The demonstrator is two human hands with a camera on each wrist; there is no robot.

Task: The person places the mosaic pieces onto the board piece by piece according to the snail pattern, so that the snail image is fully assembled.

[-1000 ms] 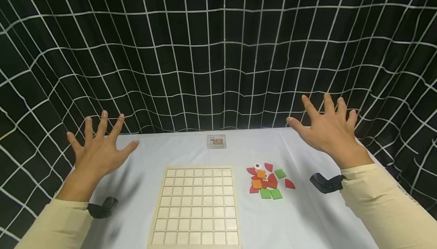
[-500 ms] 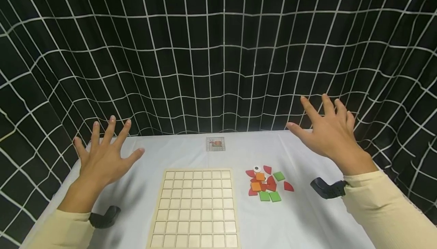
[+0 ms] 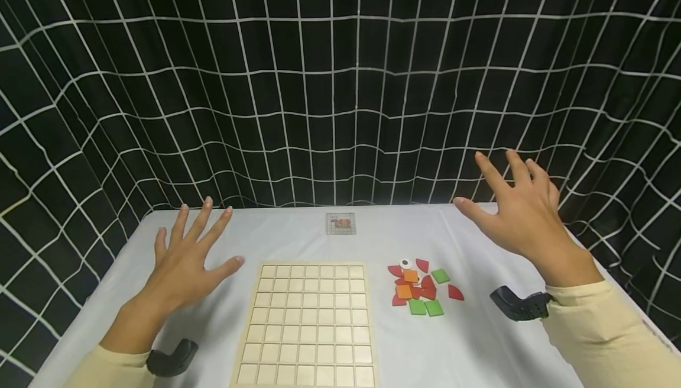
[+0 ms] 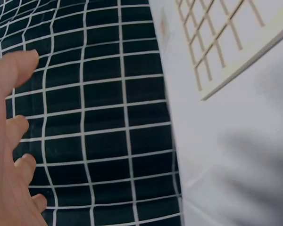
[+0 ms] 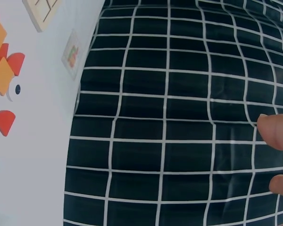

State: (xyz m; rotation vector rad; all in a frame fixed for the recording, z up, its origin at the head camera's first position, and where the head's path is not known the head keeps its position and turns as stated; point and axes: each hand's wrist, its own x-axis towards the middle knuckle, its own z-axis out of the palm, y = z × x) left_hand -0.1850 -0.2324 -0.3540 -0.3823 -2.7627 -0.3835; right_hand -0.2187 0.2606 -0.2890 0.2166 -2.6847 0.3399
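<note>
My left hand (image 3: 183, 272) hovers over the table to the left of a cream grid board (image 3: 308, 323), fingers spread, holding nothing. My right hand (image 3: 524, 216) is raised above the table's right side, also spread and holding nothing. Between the board and the right hand lies a loose pile of flat pieces: red quarter-round pieces (image 3: 455, 292), orange squares (image 3: 404, 291), green squares (image 3: 434, 308) and a white round eye piece (image 3: 406, 264). Some pieces overlap and are partly hidden. Behind the board rests a small clear card (image 3: 341, 223) with a printed animal-like picture on a grid.
A white cloth covers the table (image 3: 287, 231). Black curtain with white grid lines (image 3: 346, 92) stands around its back and sides. Each wrist wears a black camera mount, one on the left (image 3: 172, 358) and one on the right (image 3: 520, 304).
My left hand has moved right and towards me, closer to the board. The right hand has come slightly down. The pieces, board and card keep their places; the head view shifts a little.
</note>
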